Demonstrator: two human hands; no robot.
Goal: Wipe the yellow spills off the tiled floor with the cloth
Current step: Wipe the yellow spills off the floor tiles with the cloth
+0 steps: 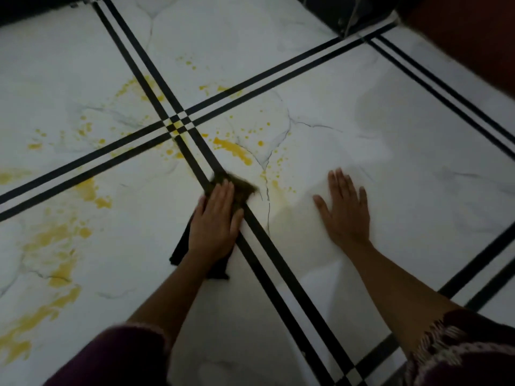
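Note:
A dark cloth (242, 188) lies flat on the white marble-look tiled floor (390, 151), across a double black stripe. My left hand (216, 221) presses down on it with fingers together, palm covering most of it. Just beyond the cloth a thick yellow streak (232, 150) and small drops mark the tile. More yellow spills (55, 246) spread over the tiles at the left, and further specks (150, 89) lie near the stripe crossing. My right hand (345, 210) rests flat on the bare tile to the right, fingers spread, holding nothing.
Double black stripes (178, 125) cross the floor and meet beyond the cloth. A dark wall base (342, 12) runs along the top edge, with a reddish-brown surface (468, 37) at the top right. My maroon sleeves fill the bottom corners.

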